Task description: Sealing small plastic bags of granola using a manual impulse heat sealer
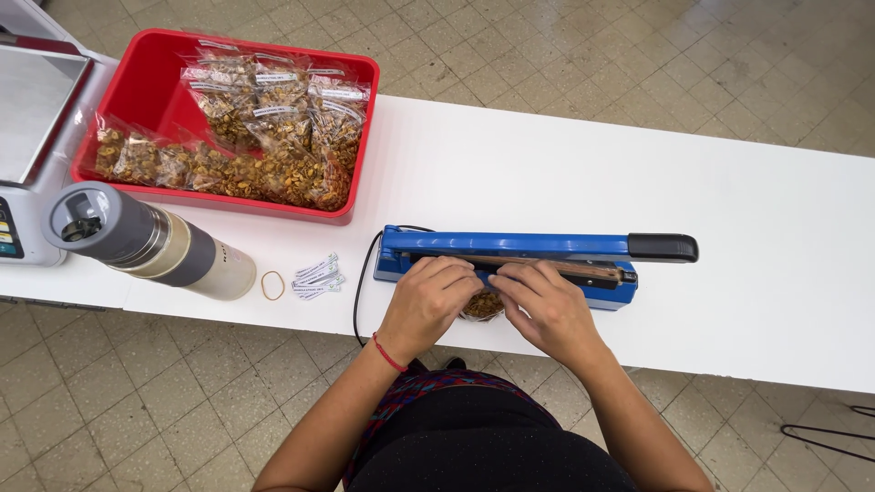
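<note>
**Both hands on a small bag at the blue sealer**

Head view, looking down: I see my left hand [427, 296] and right hand [547, 305] meeting at the front edge of the blue heat sealer [510, 255]. Between them sits a small clear bag [483, 303] of brown, nutty contents. Most of that bag is hidden under my fingers; only a small patch shows in the gap between the hands, and I cannot make out its top edge or whether it lies inside the sealer's slot. The fingers of both hands are curled and pressed close together, fingertips pinching the bag from either side against the sealer's base. The sealer's arm with its black handle [663, 247] looks nearly level over the base, though how far it is lowered is hard to tell. Its black cord [360, 292] runs off the near table edge.

On the white table [775, 237], well to the left, a red tray [155, 82] holds many filled clear bags [273, 118], each with a narrow white label strip near the top; the print is too small to make out. Near the sealer's left end lies a small pile of loose white label strips [317, 276], with a tan rubber band [272, 285] just beside it. A grey and cream bottle [146, 240] lies on its side left of that. A scale [27, 137] is cut off at the left frame edge. A red cord bracelet [389, 353] circles my left wrist.
</note>
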